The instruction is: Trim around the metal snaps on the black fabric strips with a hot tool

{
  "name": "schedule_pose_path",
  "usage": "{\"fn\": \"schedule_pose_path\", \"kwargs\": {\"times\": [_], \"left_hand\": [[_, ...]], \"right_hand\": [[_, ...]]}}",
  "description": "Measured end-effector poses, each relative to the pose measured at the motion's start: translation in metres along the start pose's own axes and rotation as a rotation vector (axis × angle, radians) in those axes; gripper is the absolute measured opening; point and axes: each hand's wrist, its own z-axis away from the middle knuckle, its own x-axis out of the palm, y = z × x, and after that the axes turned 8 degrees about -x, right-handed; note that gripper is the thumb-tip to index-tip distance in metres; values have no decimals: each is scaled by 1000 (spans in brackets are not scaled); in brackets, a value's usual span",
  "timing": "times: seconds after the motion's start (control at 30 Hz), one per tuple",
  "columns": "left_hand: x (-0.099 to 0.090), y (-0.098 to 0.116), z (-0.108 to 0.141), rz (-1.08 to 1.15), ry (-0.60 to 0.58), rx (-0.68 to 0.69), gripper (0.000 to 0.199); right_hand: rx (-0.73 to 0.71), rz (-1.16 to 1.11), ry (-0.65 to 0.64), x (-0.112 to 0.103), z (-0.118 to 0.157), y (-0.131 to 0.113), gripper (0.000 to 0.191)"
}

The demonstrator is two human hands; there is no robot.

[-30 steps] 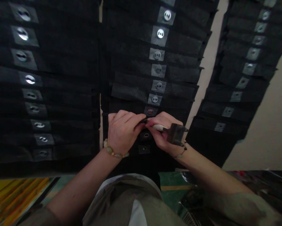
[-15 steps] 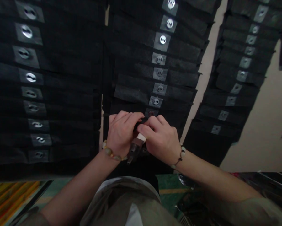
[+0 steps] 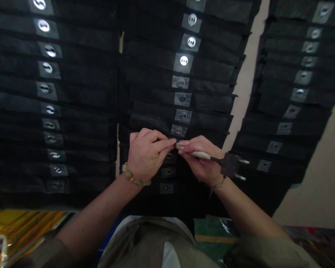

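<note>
Gripping a pale-handled, two-pronged tool (image 3: 201,155) in the head view, the right hand (image 3: 205,163) sits just beside the left hand (image 3: 145,155), whose pinch is unclear. Both are over the middle black sheets (image 3: 153,89), near round discs (image 3: 184,60).

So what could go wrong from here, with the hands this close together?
The dark two-pronged end sticks out past the right hand and might snag on the overlapping black layers.

The left hand's fingertips nearly meet the right's, so a slip of the white piece could knock them.

The layers' edges look uneven; a brush of either hand might shift them.
</note>
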Motion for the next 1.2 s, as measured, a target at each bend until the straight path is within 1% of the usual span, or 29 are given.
{"fn": "schedule_pose_path", "kwargs": {"times": [0.13,0.27,0.33,0.4,0.47,0.53,0.67,0.7,0.73,0.83,0.9,0.97,1.07,1.13,1.2], "left_hand": [[1,-4,-1,20,5,-1,12],[1,-5,-1,68,-4,-13,11],[1,-6,-2,75,-17,-19,11],[1,-6,-2,64,-34,-23,12],[1,-8,-2,61,-42,-36,14],[1,-9,-2,81,-39,-63,19],[-1,-11,-2,149,-69,-77,29],[-2,-12,-2,160,-81,-71,29],[-3,-12,-2,169,-89,-67,28],[-5,-14,-3,188,-119,-71,26],[-6,-15,-3,192,-148,-70,25],[-5,-16,-3,186,-160,-64,24],[-5,-14,-1,151,-140,-77,21],[-9,-10,0,124,-140,-92,20],[-15,-4,-2,91,-157,-90,21]], "right_hand": [[26,10,-23,-2,-3,4,12],[49,78,-60,1,-7,0,9],[71,119,-102,3,-12,-4,8],[85,194,-174,6,-17,-9,6],[77,306,-250,8,-20,-12,5],[61,381,-295,10,-21,-13,4],[71,355,-221,11,-23,-12,4],[60,382,-227,13,-24,-14,4],[40,439,-265,14,-25,-18,4],[-44,679,-440,23,-32,-31,11],[-61,780,-486,29,-35,-38,15],[-55,795,-473,31,-36,-41,15],[-66,724,-412,28,-30,-35,15],[-46,623,-357,23,-23,-29,15],[25,427,-254,18,-16,-22,11]]}}
